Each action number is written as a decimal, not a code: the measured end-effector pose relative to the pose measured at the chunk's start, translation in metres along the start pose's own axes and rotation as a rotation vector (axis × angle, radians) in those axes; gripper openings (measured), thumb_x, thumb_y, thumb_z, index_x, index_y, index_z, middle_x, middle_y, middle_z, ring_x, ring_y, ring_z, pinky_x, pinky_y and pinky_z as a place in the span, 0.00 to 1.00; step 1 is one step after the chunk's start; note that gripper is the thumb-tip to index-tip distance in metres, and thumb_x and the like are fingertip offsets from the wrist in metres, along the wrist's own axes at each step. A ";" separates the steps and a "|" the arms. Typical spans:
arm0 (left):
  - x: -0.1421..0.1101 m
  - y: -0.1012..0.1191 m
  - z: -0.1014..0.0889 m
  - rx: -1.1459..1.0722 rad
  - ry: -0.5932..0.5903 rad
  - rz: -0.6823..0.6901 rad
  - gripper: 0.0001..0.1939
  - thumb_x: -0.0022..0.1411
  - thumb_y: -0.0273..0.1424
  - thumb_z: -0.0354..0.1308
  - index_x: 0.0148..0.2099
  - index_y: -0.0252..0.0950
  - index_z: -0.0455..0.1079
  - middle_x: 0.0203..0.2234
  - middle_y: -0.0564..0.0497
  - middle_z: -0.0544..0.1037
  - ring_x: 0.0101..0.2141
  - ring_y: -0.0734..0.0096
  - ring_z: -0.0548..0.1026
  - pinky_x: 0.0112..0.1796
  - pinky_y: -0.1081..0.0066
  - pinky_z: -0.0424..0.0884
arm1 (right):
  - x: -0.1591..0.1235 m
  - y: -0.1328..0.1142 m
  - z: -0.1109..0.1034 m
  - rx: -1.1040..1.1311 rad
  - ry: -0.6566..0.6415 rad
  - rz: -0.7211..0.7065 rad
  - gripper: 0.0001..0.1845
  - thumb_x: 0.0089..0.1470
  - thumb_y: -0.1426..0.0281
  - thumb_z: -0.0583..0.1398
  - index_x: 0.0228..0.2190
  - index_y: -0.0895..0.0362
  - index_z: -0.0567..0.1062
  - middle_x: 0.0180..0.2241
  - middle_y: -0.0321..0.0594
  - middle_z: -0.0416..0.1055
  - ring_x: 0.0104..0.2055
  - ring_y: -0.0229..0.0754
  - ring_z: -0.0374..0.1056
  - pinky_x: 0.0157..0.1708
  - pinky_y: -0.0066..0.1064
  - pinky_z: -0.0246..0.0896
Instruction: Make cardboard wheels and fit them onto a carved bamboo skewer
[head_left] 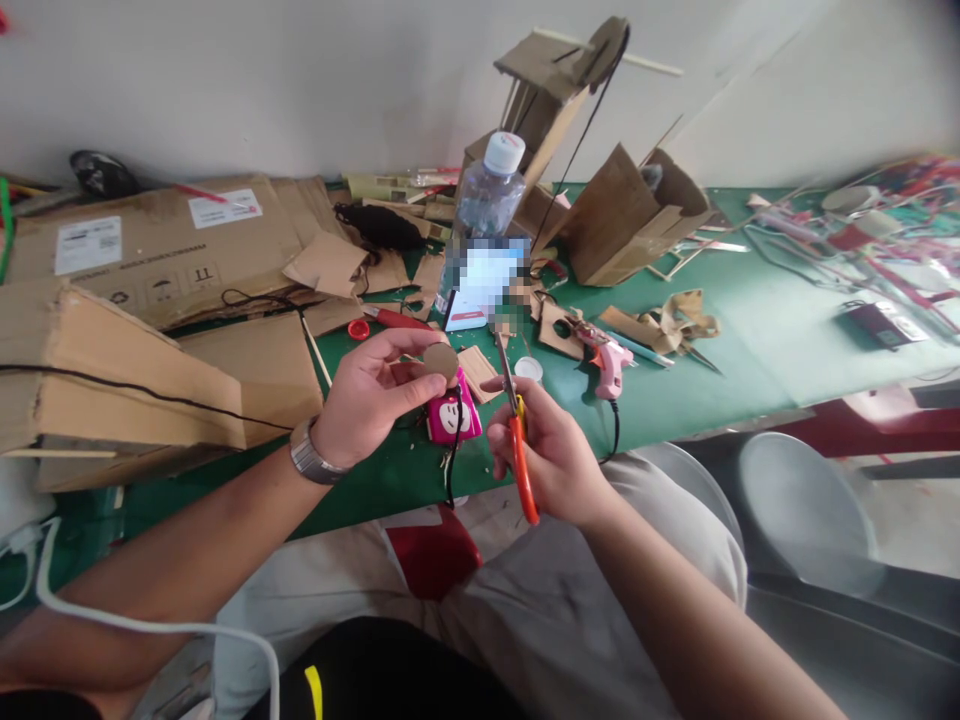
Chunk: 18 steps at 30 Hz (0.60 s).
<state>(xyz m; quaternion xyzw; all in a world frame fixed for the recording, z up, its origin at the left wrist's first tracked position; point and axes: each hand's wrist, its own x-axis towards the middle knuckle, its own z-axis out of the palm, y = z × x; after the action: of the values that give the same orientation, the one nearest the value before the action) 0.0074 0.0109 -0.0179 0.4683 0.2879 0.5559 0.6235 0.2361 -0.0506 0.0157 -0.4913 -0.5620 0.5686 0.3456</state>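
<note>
My left fingers (418, 393) pinch the cardboard disc (441, 361), already round, over the green surface (750, 355); my right fingers (541, 400) hold the scissors (517, 445), apart from it. Any cutting left? I can't tell.

Right of the crumpled cardboard (681, 322), green tabletop (772, 345) is lying open; phone (468, 318) and bottle (489, 200) are blocking the scissors (523, 470) ahead.
</note>
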 end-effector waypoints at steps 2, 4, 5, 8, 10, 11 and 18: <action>-0.001 0.000 0.000 0.023 -0.006 -0.019 0.23 0.54 0.27 0.79 0.52 0.42 0.82 0.47 0.49 0.86 0.39 0.71 0.85 0.40 0.75 0.84 | 0.000 -0.004 0.001 -0.013 0.016 0.004 0.25 0.67 0.49 0.62 0.54 0.51 0.67 0.27 0.30 0.68 0.22 0.37 0.66 0.21 0.28 0.61; -0.001 0.001 0.000 0.038 0.003 -0.039 0.24 0.53 0.28 0.80 0.52 0.41 0.82 0.50 0.47 0.86 0.41 0.68 0.86 0.41 0.74 0.84 | -0.001 -0.006 0.001 -0.037 0.011 0.009 0.25 0.67 0.46 0.59 0.53 0.51 0.67 0.24 0.28 0.67 0.19 0.37 0.66 0.18 0.27 0.61; -0.001 0.002 0.000 0.043 0.010 -0.044 0.24 0.52 0.29 0.80 0.52 0.40 0.82 0.52 0.47 0.85 0.42 0.66 0.86 0.41 0.73 0.84 | -0.001 -0.006 0.001 -0.049 0.001 0.011 0.26 0.68 0.45 0.59 0.53 0.51 0.67 0.23 0.28 0.67 0.18 0.36 0.66 0.18 0.27 0.61; -0.001 0.004 0.002 0.063 0.018 -0.040 0.24 0.52 0.31 0.80 0.52 0.40 0.82 0.50 0.47 0.86 0.42 0.65 0.87 0.42 0.72 0.85 | -0.002 -0.005 -0.001 -0.109 -0.020 -0.016 0.24 0.67 0.47 0.61 0.52 0.51 0.69 0.24 0.29 0.67 0.19 0.36 0.65 0.19 0.27 0.60; -0.001 0.005 0.002 0.091 0.006 -0.028 0.24 0.51 0.31 0.81 0.51 0.40 0.83 0.44 0.47 0.88 0.39 0.65 0.87 0.40 0.72 0.85 | -0.003 -0.003 -0.002 -0.117 -0.042 -0.060 0.22 0.68 0.48 0.61 0.52 0.51 0.70 0.26 0.30 0.67 0.21 0.35 0.63 0.20 0.27 0.59; -0.002 0.006 0.003 0.114 -0.002 -0.014 0.24 0.51 0.31 0.81 0.51 0.39 0.83 0.41 0.48 0.88 0.38 0.65 0.87 0.39 0.72 0.85 | -0.004 -0.003 -0.001 -0.102 -0.052 -0.082 0.22 0.68 0.48 0.61 0.51 0.51 0.70 0.27 0.31 0.68 0.21 0.34 0.61 0.20 0.27 0.58; -0.005 0.012 0.007 0.381 -0.076 0.245 0.19 0.57 0.34 0.78 0.50 0.37 0.82 0.38 0.48 0.86 0.34 0.71 0.84 0.36 0.74 0.83 | 0.001 -0.002 -0.001 -0.199 0.006 -0.095 0.22 0.68 0.50 0.60 0.52 0.51 0.69 0.29 0.32 0.70 0.24 0.37 0.61 0.25 0.29 0.58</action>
<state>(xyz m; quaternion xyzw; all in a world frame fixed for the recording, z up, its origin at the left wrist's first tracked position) 0.0070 0.0041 -0.0048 0.6296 0.3049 0.5452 0.4619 0.2361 -0.0492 0.0179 -0.4979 -0.6373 0.4914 0.3232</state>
